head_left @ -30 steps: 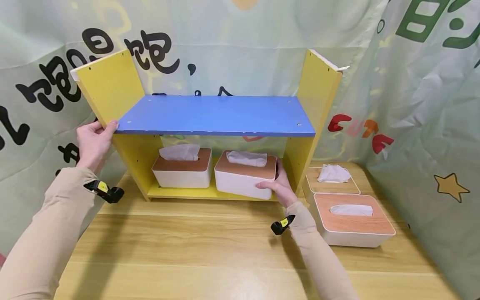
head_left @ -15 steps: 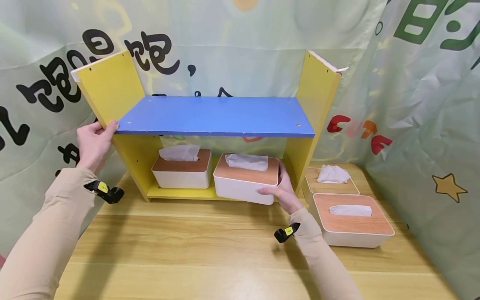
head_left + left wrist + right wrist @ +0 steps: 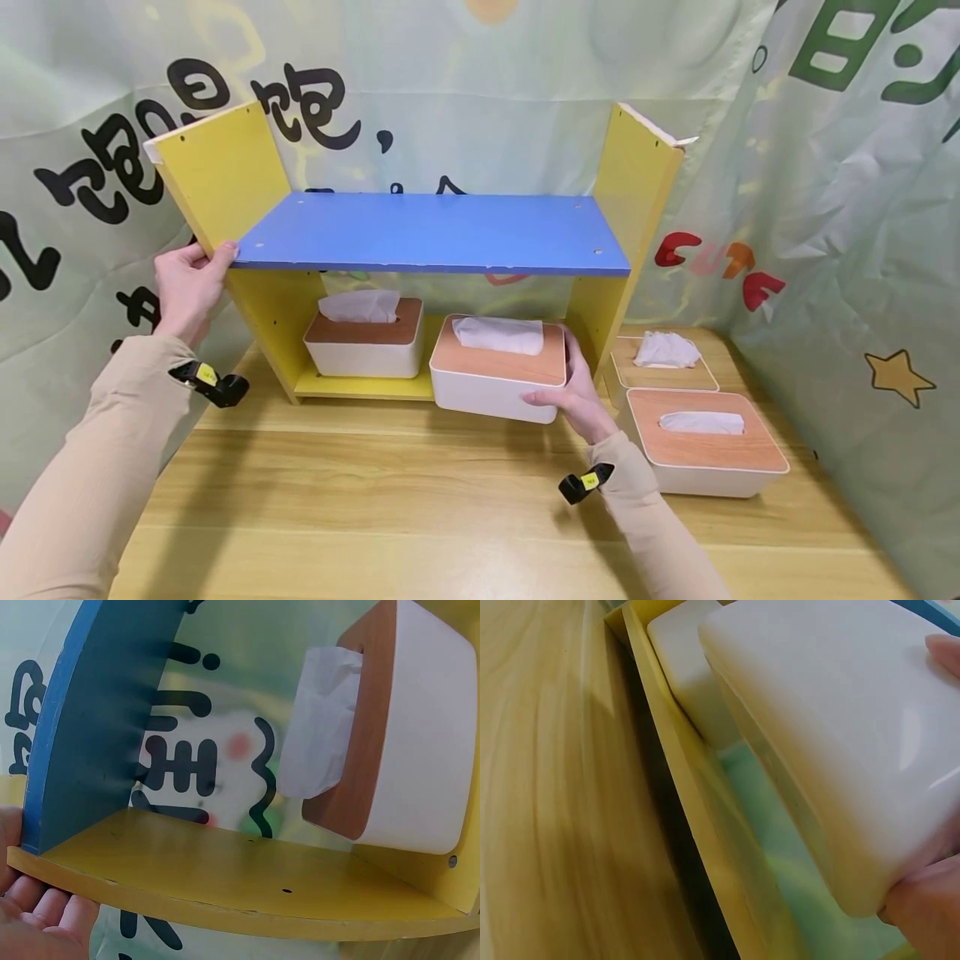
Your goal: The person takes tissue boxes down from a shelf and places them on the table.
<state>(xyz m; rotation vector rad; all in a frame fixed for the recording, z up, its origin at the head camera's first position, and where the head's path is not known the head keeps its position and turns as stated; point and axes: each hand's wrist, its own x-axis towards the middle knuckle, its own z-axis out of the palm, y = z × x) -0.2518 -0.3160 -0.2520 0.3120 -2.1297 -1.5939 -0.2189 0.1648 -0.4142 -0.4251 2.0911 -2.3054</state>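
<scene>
My right hand [image 3: 576, 393] holds a white tissue box [image 3: 491, 390] with a wood-look lid by its right end, thumb on the front wall. A white tissue sticks out of its slot. In the right wrist view the box [image 3: 832, 712] is tilted, its underside lifted above the yellow bottom board [image 3: 679, 780]. The box overlaps the front edge of the lower compartment in the head view. With its thumb by the blue shelf board [image 3: 442, 229], my left hand [image 3: 187, 287] grips the front edge of the yellow side panel [image 3: 217, 179]; its fingers [image 3: 75, 919] curl around the outside.
A second tissue box [image 3: 365, 358] sits in the lower compartment at the left. Two more, a nearer one [image 3: 705, 479] and a farther one [image 3: 626, 367], stand on the wooden table [image 3: 420, 500] right of the shelf unit. A printed curtain [image 3: 480, 100] hangs behind.
My right hand has drawn the tissue box forward and slightly right, out past the compartment's front edge. My left hand stays on the side panel.
</scene>
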